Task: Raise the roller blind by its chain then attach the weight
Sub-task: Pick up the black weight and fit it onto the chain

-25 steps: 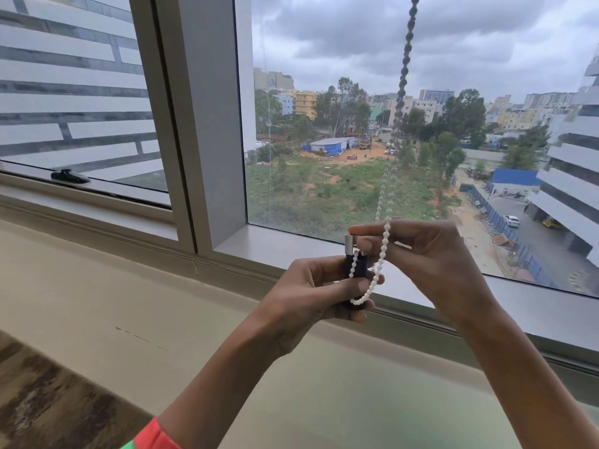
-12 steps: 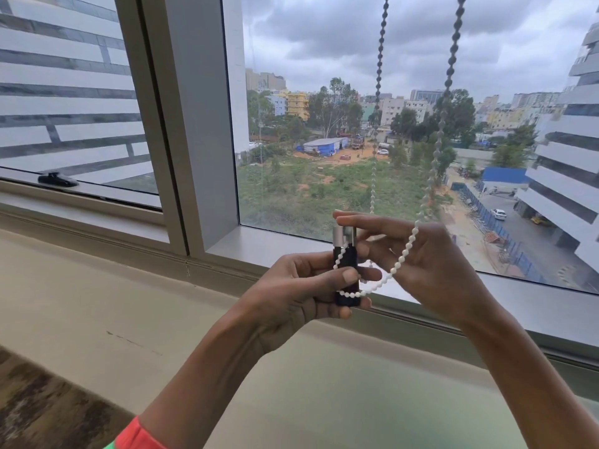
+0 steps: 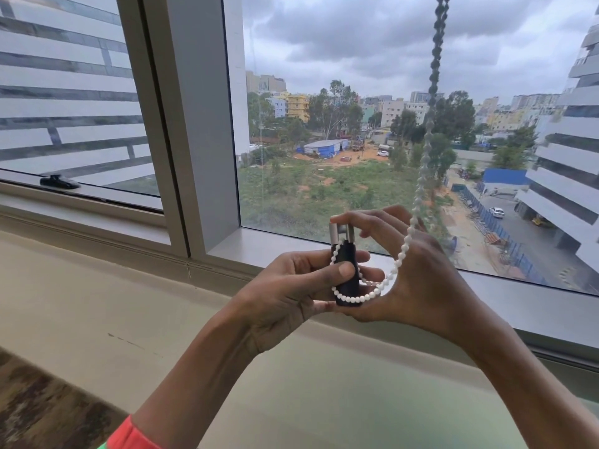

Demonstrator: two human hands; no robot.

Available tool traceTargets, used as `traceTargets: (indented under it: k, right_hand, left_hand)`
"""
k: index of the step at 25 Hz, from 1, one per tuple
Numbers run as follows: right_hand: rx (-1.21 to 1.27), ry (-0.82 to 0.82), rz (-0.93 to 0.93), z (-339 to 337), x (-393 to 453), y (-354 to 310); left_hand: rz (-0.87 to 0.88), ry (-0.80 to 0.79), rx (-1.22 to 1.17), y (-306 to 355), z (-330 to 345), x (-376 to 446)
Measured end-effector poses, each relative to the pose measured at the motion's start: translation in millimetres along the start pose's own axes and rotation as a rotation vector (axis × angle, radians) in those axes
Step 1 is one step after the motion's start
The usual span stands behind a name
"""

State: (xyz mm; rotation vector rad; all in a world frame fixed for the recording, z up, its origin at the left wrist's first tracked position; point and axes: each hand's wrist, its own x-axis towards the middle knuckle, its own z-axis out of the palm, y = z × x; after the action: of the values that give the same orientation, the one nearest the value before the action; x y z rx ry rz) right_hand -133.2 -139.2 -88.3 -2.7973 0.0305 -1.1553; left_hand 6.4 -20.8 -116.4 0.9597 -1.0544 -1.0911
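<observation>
A white bead chain (image 3: 421, 186) hangs down from the top right and loops around a small black weight (image 3: 347, 277) with a silver top. My left hand (image 3: 291, 293) grips the weight's black body upright, thumb across its front. My right hand (image 3: 418, 280) is cupped behind and right of it, forefinger on the silver top, with the chain's loop running over its palm. The loop passes under the weight's lower end. The blind itself is out of view.
A wide pale window sill (image 3: 97, 303) runs below the hands. The grey window frame post (image 3: 194, 124) stands to the left, with a black window handle (image 3: 58, 182) further left. Glass is right behind the hands.
The two chain strands have swung together to the right. The loop has dropped lower around the weight, and my right hand has opened wider behind it.
</observation>
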Motion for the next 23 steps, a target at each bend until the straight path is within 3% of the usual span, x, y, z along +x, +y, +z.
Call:
traceTargets:
  k: [10,16,19,23]
  right_hand:
    - [0.034,0.103,0.041,13,-1,2]
    - [-0.004,0.073,0.110,37,-9,18]
    - [-0.083,0.060,0.112,53,-16,26]
    - [-0.116,0.034,0.111,74,-31,32]
  left_hand:
    - [0.018,0.055,0.003,0,-7,1]
    - [0.050,0.228,-0.060,-17,-23,7]
    - [0.111,0.247,-0.010,-29,-26,9]
    - [0.095,0.401,0.082,-47,-21,13]
